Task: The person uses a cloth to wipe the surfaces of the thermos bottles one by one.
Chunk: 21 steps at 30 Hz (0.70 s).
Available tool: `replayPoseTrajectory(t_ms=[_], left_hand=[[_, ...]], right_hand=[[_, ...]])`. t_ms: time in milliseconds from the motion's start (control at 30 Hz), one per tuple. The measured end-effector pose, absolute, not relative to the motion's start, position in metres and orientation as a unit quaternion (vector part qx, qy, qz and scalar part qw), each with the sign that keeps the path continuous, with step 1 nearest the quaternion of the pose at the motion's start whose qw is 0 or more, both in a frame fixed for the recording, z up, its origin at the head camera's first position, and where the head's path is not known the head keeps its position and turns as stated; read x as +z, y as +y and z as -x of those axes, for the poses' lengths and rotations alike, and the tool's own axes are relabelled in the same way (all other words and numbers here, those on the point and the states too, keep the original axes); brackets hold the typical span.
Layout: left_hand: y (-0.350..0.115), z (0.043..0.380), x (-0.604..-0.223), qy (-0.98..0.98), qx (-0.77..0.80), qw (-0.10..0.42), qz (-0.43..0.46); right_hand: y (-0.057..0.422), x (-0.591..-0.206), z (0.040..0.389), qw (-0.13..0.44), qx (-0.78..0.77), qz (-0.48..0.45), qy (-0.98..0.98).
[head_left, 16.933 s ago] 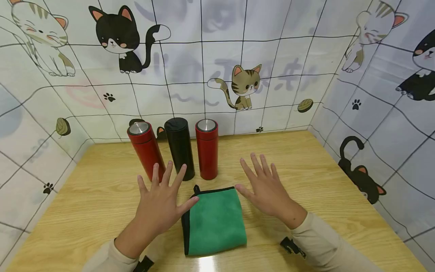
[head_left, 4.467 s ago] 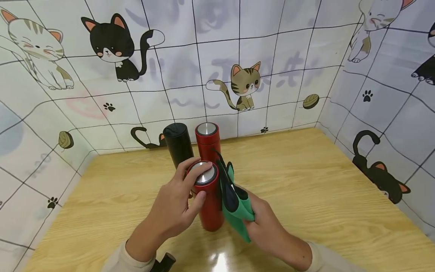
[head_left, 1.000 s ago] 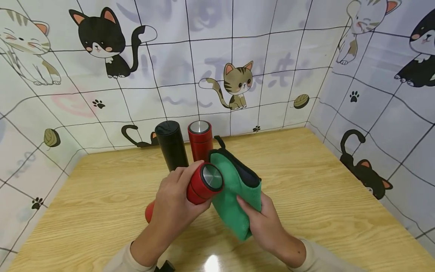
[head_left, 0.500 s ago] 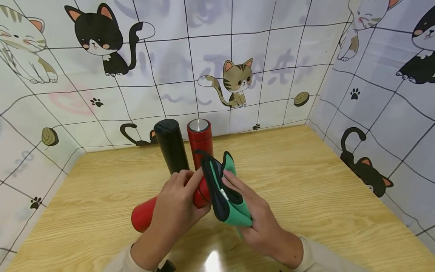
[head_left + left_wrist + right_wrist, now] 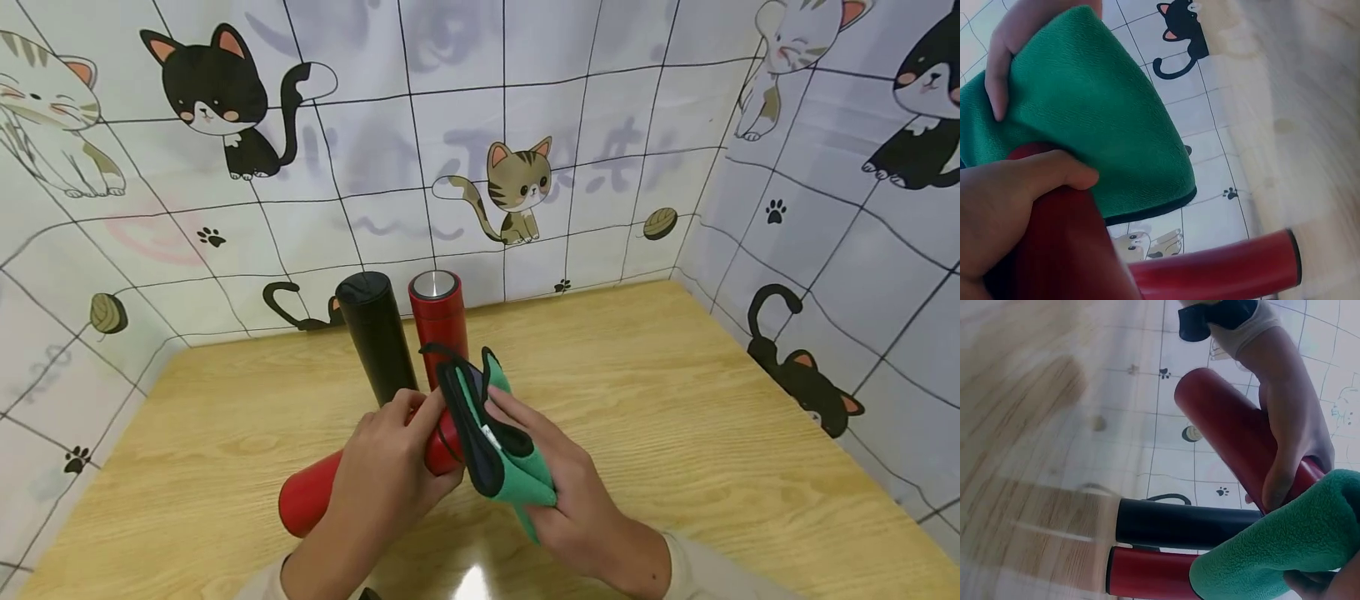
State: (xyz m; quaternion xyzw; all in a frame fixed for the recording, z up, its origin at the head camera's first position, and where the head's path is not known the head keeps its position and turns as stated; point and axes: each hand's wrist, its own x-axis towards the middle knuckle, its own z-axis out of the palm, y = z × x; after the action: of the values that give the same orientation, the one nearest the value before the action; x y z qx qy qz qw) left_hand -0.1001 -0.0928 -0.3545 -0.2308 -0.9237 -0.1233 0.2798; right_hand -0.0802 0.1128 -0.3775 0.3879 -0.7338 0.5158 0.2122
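My left hand (image 5: 386, 471) grips a red thermos flask (image 5: 307, 493) around its upper body, tilted off the table with its base toward the lower left. In my right hand (image 5: 573, 483) is a folded green cloth (image 5: 525, 479) with black edging, which lies against the lid end of that flask. The cloth hides the flask's lid. In the left wrist view my left thumb (image 5: 1072, 172) lies across the red flask (image 5: 1066, 244), beside the green cloth (image 5: 1097, 125). The right wrist view shows the cloth (image 5: 1285, 537) over the flask's (image 5: 1222, 419) end.
Behind my hands stand a black flask (image 5: 377, 337) and a second red flask (image 5: 438, 321) with a silver lid top, upright and side by side. The wooden table (image 5: 675, 400) meets white cat-print walls (image 5: 600, 108) at the back and sides.
Earlier the flask stood upright and the cloth lay flat. Both were picked up, and the flask was tilted. In the last second the cloth moved left over the lid, and the flask's base lowered slightly leftward.
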Motion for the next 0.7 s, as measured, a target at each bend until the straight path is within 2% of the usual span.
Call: replayPoseTrajectory(t_ms=[133, 300, 700], left_hand=[[-0.091, 0.098, -0.357, -0.924, -0.111, 0.27, 0.246], [-0.092, 0.094, -0.35, -0.931, -0.106, 0.273, 0.218], [-0.086, 0.086, -0.347, -0.928, -0.116, 0.271, 0.225]], right_hand=[[0.114, -0.38, 0.083, 0.197, 0.521, -0.368, -0.744], [0.114, -0.381, 0.083, 0.165, 0.533, -0.354, -0.75], [0.117, -0.379, 0.083, 0.196, 0.517, -0.376, -0.744]])
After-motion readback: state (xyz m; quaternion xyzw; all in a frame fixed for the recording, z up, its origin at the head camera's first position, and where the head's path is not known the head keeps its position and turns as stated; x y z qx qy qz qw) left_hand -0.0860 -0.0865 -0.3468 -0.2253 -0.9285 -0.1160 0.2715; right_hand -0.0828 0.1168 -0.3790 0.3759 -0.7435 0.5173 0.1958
